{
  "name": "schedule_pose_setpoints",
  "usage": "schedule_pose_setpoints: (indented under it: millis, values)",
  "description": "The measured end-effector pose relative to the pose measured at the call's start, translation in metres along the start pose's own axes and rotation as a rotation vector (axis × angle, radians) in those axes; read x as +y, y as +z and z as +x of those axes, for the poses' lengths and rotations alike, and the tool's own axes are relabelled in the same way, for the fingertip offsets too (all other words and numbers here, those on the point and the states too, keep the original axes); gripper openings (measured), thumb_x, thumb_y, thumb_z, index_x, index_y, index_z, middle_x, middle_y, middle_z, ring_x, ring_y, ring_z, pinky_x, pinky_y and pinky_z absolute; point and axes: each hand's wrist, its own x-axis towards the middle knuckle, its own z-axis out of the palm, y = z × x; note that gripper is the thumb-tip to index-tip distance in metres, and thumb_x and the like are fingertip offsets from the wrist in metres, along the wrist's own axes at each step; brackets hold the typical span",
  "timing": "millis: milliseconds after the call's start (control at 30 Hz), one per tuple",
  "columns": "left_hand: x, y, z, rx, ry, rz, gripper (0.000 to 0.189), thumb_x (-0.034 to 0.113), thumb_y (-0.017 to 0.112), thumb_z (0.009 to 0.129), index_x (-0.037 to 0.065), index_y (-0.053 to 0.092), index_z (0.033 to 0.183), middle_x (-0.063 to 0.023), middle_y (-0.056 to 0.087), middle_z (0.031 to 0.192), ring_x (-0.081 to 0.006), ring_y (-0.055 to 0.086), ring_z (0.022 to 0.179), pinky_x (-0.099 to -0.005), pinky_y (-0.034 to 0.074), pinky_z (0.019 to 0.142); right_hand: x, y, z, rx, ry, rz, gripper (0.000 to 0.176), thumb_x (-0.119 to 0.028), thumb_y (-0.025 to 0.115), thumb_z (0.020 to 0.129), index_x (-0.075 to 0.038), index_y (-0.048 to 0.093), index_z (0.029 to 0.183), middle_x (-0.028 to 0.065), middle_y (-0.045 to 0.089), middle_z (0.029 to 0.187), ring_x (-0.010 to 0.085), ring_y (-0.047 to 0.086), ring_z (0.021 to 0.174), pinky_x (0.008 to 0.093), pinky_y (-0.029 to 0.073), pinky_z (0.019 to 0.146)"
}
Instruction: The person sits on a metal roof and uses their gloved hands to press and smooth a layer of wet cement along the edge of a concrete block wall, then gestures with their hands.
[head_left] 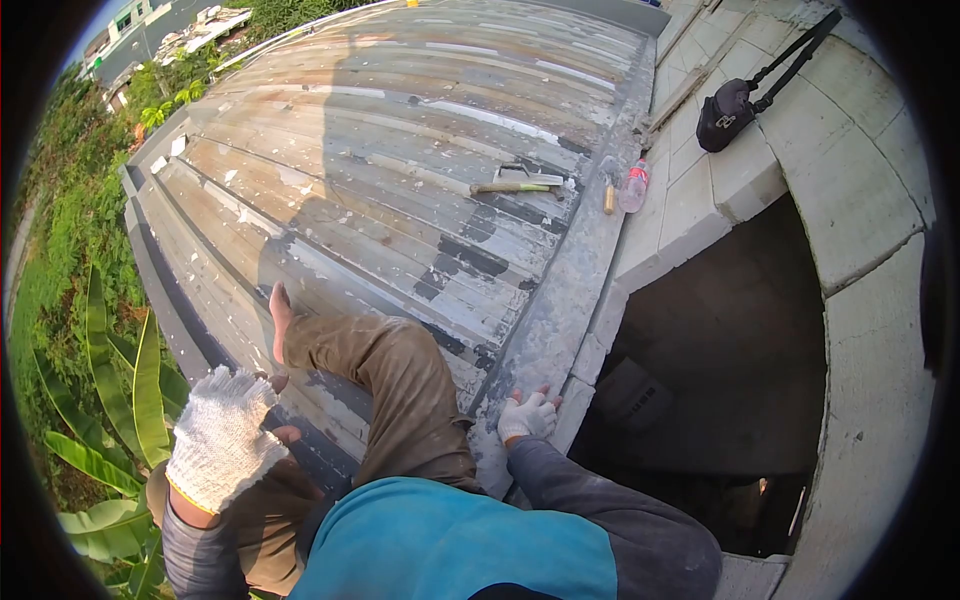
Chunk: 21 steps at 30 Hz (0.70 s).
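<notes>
My left hand (pixel 225 440), in a white knitted glove, is raised at the lower left above my bent leg; what its fingers do is hard to make out. On the grey flashing beside the wall opening rests my right hand (pixel 529 415), in a glove with bare fingertips, fingers spread and nothing held. My bare foot (pixel 281 322) stands on the corrugated metal roof (pixel 330 215). A hammer-like tool with a pale handle (pixel 515 187) lies farther up the roof, next to a trowel-like tool (pixel 528 176).
A clear bottle (pixel 634 187) and a small yellowish cylinder (pixel 609 198) stand or lie by the block wall (pixel 690 205). A black bag (pixel 725 115) with a strap lies on the blocks. Right of me gapes a dark opening (pixel 720 330). Plants (pixel 85 340) grow beyond the left edge.
</notes>
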Motion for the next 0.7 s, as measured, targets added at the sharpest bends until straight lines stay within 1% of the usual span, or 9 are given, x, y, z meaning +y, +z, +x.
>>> schedule_pose_setpoints:
  millis: [300,433,500,700]
  values:
    - [0.0014,-0.0012,0.0003,-0.012,-0.02,-0.001,0.054,0.033,0.082,0.072,0.007,0.066,0.116,-0.012,0.065,0.093,-0.0358,0.06,0.09,-0.048,0.049,0.079,-0.0026,-0.0064,-0.0012,-0.031,0.01,0.012,0.077,-0.053,0.057,0.096,-0.014,0.035,0.159,0.0313,0.033,0.157,0.0442,0.037,0.141,0.0544,0.026,0.118]
    - [0.0015,-0.0007,0.0006,-0.017,-0.019,-0.004,0.054,0.034,0.082,0.072,0.008,0.066,0.116,-0.0119,0.064,0.093,-0.0355,0.06,0.091,-0.0481,0.049,0.079,-0.0017,-0.0039,-0.0002,-0.028,0.009,0.002,0.077,-0.053,0.056,0.097,-0.013,0.035,0.159,0.0306,0.034,0.156,0.0434,0.037,0.141,0.0541,0.026,0.118]
    - [0.0005,0.0015,0.0002,0.024,0.01,0.012,0.054,0.034,0.082,0.072,0.008,0.066,0.116,-0.0119,0.064,0.093,-0.0354,0.06,0.091,-0.0481,0.049,0.079,-0.0013,-0.0035,-0.0002,-0.022,0.002,0.002,0.077,-0.053,0.056,0.097,-0.013,0.034,0.159,0.0304,0.034,0.155,0.043,0.037,0.141,0.0541,0.026,0.118]
    - [0.0,0.0004,0.0001,0.019,0.025,0.012,0.054,0.034,0.082,0.073,0.007,0.066,0.116,-0.0122,0.064,0.093,-0.0361,0.06,0.09,-0.0482,0.049,0.079,-0.0038,-0.0092,-0.002,-0.034,0.01,0.013,0.077,-0.052,0.056,0.097,-0.012,0.034,0.159,0.0295,0.036,0.154,0.0424,0.035,0.142,0.0538,0.026,0.118]
